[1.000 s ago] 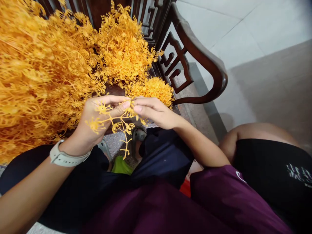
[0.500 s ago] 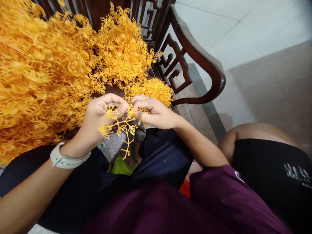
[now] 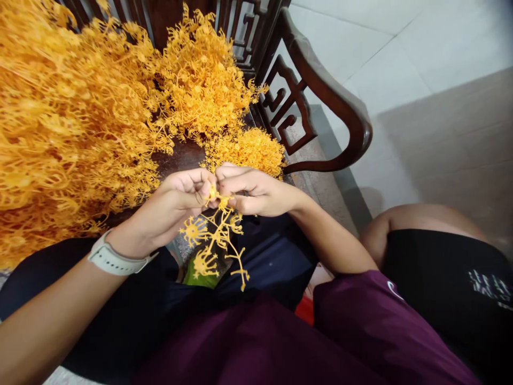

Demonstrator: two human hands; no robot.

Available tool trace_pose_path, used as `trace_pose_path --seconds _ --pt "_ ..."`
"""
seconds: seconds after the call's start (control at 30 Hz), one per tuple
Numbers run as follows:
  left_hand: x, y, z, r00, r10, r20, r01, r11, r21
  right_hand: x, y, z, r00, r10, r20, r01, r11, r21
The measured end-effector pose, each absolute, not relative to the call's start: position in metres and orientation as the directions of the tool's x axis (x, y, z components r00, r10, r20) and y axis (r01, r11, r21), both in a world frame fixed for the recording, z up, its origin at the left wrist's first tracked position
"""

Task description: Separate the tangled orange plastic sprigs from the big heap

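Observation:
Between my hands, above my lap, hangs a yellow plastic flower sprig [image 3: 219, 235] with branching stems and spidery star-like heads. My left hand [image 3: 176, 200], with a pale watch strap at the wrist, is closed, its thumb and fingertips pinching a small yellow piece at the sprig's upper end. Right beside it, my right hand [image 3: 260, 192] is closed too, thumb and forefinger gripping the sprig near its top. The fingertips of both hands nearly meet and hide part of the stem. Several of the sprig's branches dangle below.
A large heap of yellow plastic sprigs [image 3: 80, 123] covers the dark wooden seat on the left. Behind my hands lie another bunch [image 3: 204, 80] and a smaller cluster [image 3: 250, 149]. The carved chair arm [image 3: 340, 107] curves at the right. Another person's knee [image 3: 425, 222] is close on the right.
The sprig has swung lower and to the right, with its branches now hanging under my fingers. My left hand has moved slightly right and down; both hands have closed together.

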State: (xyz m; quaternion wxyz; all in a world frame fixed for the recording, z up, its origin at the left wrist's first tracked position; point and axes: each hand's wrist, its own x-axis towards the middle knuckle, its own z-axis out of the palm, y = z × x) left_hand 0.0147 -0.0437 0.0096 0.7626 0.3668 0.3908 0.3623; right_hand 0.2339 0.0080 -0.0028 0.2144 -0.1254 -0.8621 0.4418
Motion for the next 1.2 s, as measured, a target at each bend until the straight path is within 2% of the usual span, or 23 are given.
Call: trace_pose_path --seconds 0.2,0.33,0.4,0.47,0.57,0.63,0.7,0.83,0.93,1.07,1.2 --pt "0.017 -0.046 0.006 0.455 0.842 -0.288 -0.352 0.467 0.811 0.239 0.008 0.002 -0.895 0.375 0.242 -0.015 0.517 -0.856" --pt "0.001 -0.035 0.015 0.306 0.932 -0.192 -0.438 0.317 0.841 0.238 0.002 0.003 -0.908 0.33 0.258 -0.096 0.435 -0.895" --pt "-0.008 -0.028 0.017 0.221 0.964 -0.145 -0.453 0.234 0.86 0.236 -0.001 0.0 -0.911 0.33 0.249 -0.079 0.453 -0.888" --pt "-0.014 -0.022 0.016 0.183 0.971 -0.151 -0.48 0.222 0.849 0.233 -0.002 -0.005 -0.882 0.403 0.243 -0.02 0.485 -0.874" --pt "-0.016 -0.018 0.008 0.209 0.956 -0.206 -0.515 0.287 0.808 0.23 0.0 -0.013 -0.782 0.587 0.211 0.134 0.488 -0.862" --pt "-0.014 -0.019 0.003 0.244 0.944 -0.222 -0.482 0.317 0.817 0.23 0.001 -0.018 -0.725 0.666 0.175 0.228 0.471 -0.852" --pt "-0.011 -0.021 0.001 0.225 0.951 -0.211 -0.408 0.289 0.866 0.23 0.001 -0.019 -0.695 0.703 0.149 0.254 0.434 -0.864" --pt "-0.004 -0.026 -0.004 0.053 0.994 -0.1 -0.22 0.109 0.969 0.227 -0.005 -0.016 -0.686 0.714 0.139 0.158 0.332 -0.93" --pt "0.001 -0.03 -0.009 0.071 0.996 -0.059 -0.128 0.068 0.989 0.224 -0.009 -0.015 -0.692 0.701 0.17 0.089 0.317 -0.944" --pt "0.006 -0.033 -0.013 0.119 0.986 -0.116 -0.109 0.129 0.986 0.219 -0.007 -0.02 -0.694 0.694 0.192 0.042 0.305 -0.951" --pt "0.008 -0.031 -0.014 0.157 0.968 -0.197 -0.184 0.224 0.957 0.219 -0.003 -0.023 -0.71 0.665 0.23 -0.007 0.32 -0.947"
